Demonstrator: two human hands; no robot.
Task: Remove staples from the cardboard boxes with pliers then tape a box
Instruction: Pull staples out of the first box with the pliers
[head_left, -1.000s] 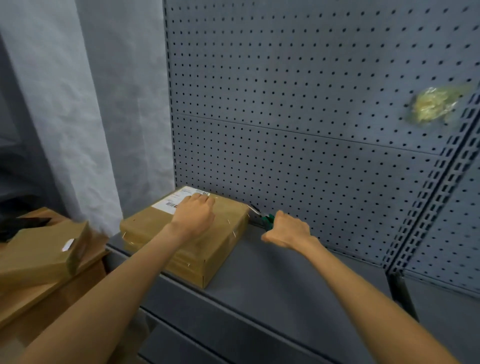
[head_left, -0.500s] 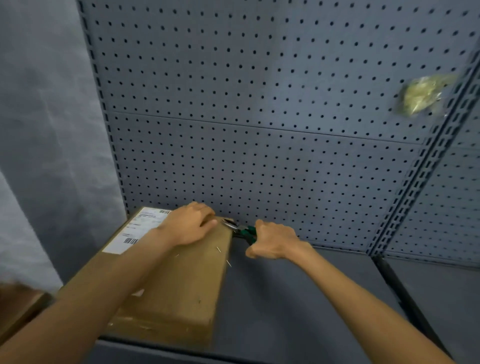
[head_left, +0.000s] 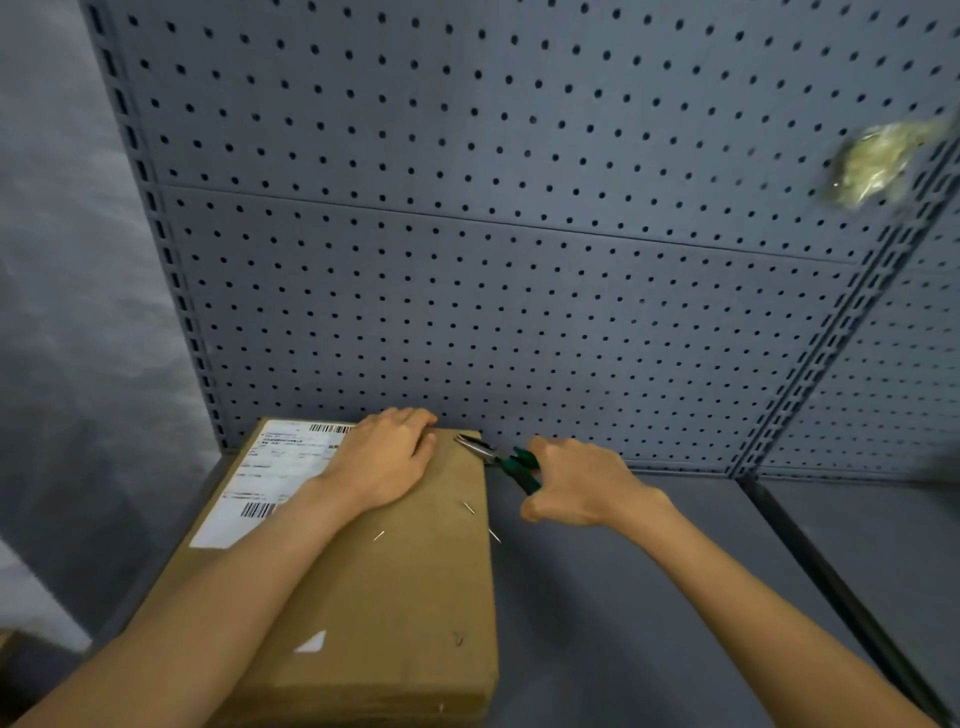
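A flat brown cardboard box (head_left: 395, 597) with a white shipping label (head_left: 270, 478) lies on the grey shelf. My left hand (head_left: 384, 457) presses flat on the box's far end. My right hand (head_left: 576, 483) grips the green handles of a pair of pliers (head_left: 498, 457). The metal jaws of the pliers reach the box's far right corner. Three loose-looking staples (head_left: 469, 508) show on the box top and at its right edge.
The grey shelf (head_left: 623, 597) runs to the right of the box, backed by a perforated metal panel (head_left: 519, 260). A crumpled yellowish plastic bag (head_left: 878, 161) hangs on the panel at the upper right. A slotted upright (head_left: 810, 374) divides the shelving bays.
My view has swung left-to-front and closer to the box. The pliers' jaws have come onto the box's far right corner. My left hand stays pressed on the box.
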